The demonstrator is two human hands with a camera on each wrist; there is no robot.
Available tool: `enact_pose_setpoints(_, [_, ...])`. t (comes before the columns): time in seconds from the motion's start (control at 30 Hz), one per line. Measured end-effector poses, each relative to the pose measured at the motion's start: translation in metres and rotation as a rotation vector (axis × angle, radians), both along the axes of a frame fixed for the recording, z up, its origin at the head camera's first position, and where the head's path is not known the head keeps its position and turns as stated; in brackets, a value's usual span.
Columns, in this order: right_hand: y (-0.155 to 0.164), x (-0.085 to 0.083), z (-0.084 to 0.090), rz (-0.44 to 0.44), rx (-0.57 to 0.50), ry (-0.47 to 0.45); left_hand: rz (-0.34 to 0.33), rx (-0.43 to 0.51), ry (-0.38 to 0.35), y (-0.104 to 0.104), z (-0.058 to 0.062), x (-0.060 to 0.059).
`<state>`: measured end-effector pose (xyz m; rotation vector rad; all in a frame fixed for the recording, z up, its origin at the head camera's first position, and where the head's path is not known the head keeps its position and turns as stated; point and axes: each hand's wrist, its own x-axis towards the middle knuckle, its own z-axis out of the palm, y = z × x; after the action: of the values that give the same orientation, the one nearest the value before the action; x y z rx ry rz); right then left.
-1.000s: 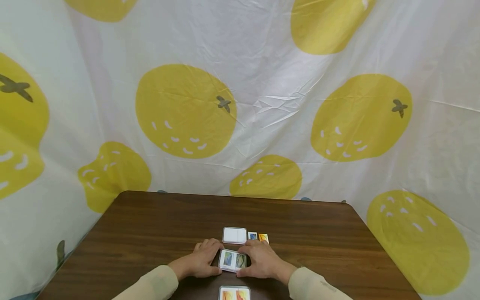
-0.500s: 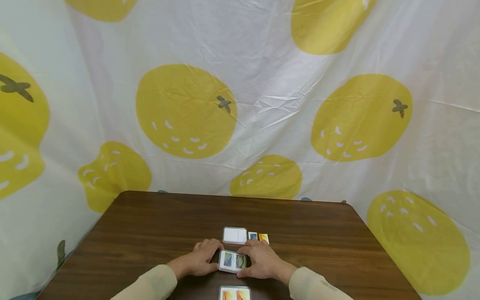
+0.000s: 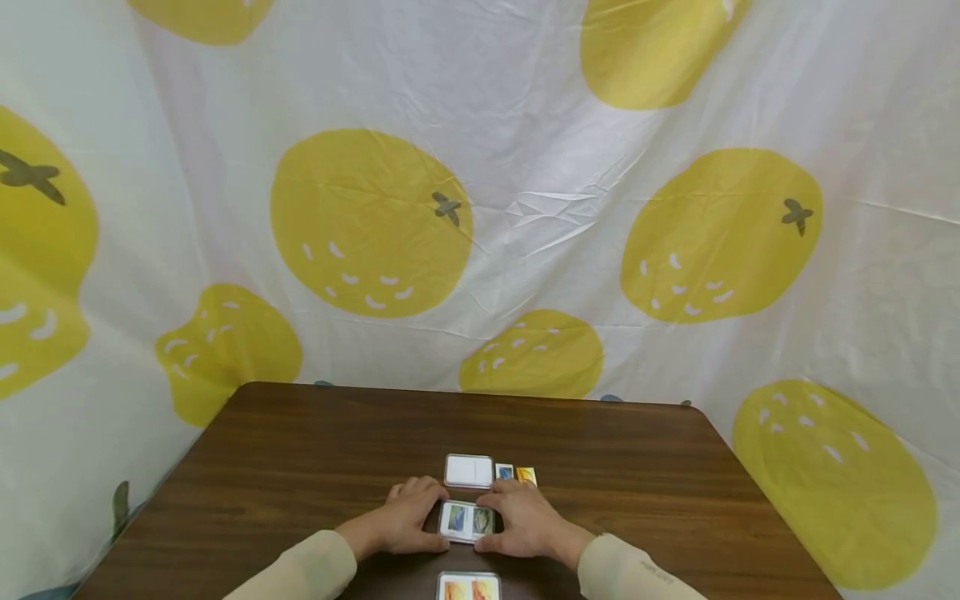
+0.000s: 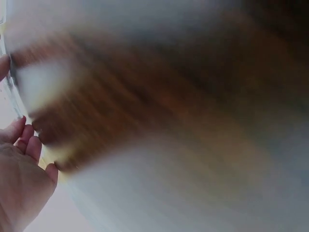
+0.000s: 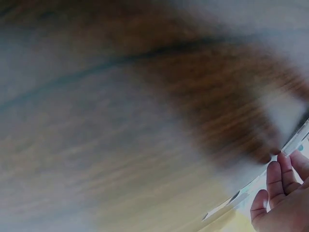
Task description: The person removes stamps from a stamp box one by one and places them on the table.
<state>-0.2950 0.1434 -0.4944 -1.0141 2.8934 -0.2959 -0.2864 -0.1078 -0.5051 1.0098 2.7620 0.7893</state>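
**Both hands on a clear card case at the near middle of the table**

Head view: a small flat case with rounded corners and a pale rim lies on the dark wooden table, near its front edge and about midway across. Through its top show two picture cards side by side, one bluish-green, one darker. The left hand grips the case's left end, fingers curled over the far corner and thumb at the near edge. The right hand grips the right end the same way, fingers bent over the far right corner and thumb along the near side. Just beyond lies a blank white case, and to its right two small cards, one blue, one yellow-orange, partly hidden by the right fingers. A second picture case with orange cards is cut off by the bottom edge. A white sheet with yellow fruit prints hangs behind.

Left wrist view: heavily blurred; only fingertips at the left edge and a brown smear of table can be made out.

Right wrist view: equally blurred; fingers at the lower right touch a pale edge, likely the case, though that cannot be told for sure.
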Motion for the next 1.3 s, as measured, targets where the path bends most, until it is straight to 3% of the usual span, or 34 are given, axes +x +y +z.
enact_pose_setpoints(0.43, [-0.0023, 0.0014, 0.0078, 0.073, 0.075, 0.060, 0.024, -0.050, 0.002, 0.0037, -0.0032, -0.0052])
enact_pose_setpoints(0.9, [0.0006, -0.0038, 0.0055, 0.095, 0.073, 0.020, -0.001, -0.039, -0.025, 0.0045, 0.0000, -0.0043])
enact_pose_setpoints(1.3, [0.0019, -0.0042, 0.0053, 0.086, 0.064, 0.003, -0.002, -0.026, 0.016, 0.0028, -0.0024, -0.0043])
